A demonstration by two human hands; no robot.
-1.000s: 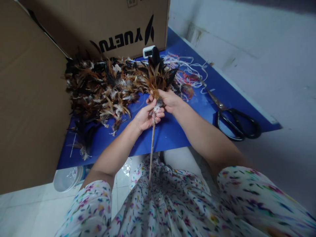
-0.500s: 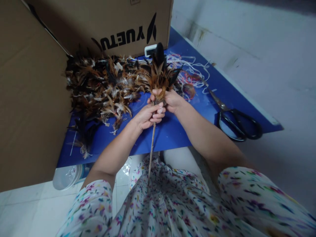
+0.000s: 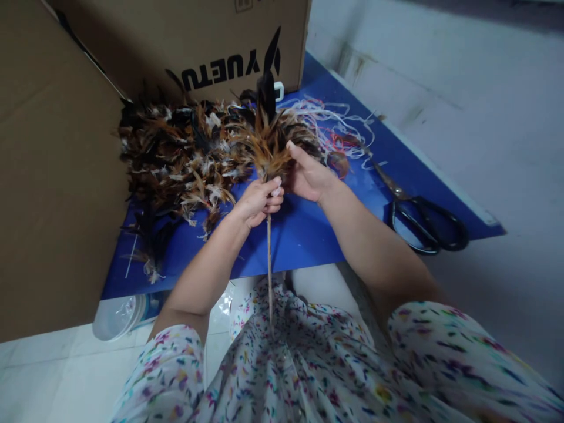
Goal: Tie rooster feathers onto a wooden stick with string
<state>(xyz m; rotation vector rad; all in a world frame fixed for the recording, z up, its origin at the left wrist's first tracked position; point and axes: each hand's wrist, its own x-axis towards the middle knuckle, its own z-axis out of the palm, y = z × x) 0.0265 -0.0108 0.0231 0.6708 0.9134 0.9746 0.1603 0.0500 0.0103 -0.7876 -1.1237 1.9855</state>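
We would call this a small handcraft workshop, or a home corner used as one; we cannot tell which. We see a feather-topped stick [image 3: 269, 252], a heap of feathers [image 3: 176, 147], tangled strips [image 3: 339, 120] and big scissors [image 3: 398, 194] at a blue surface [image 3: 317, 235], with a printed cardboard box [image 3: 211, 41], stained wall [image 3: 462, 88] and tiled floor [image 3: 48, 376].

Look at the stick [image 3: 269, 247], matt as bare wood, meeting a bunch [image 3: 268, 141] of soft, ragged feathers with a sleek dark sheen at its far tip! Right of it, the scissors [image 3: 398, 192] pair dull metal with glossy black grips, over a smooth blue tabletop [image 3: 304, 235] beside thin, plastic-looking strings [image 3: 324, 114]. Far side, matt cardboard on the box [image 3: 211, 35]; near left, a cloudy plastic tub [image 3: 115, 320]; nearest, softly creased printed cloth [image 3: 304, 370].
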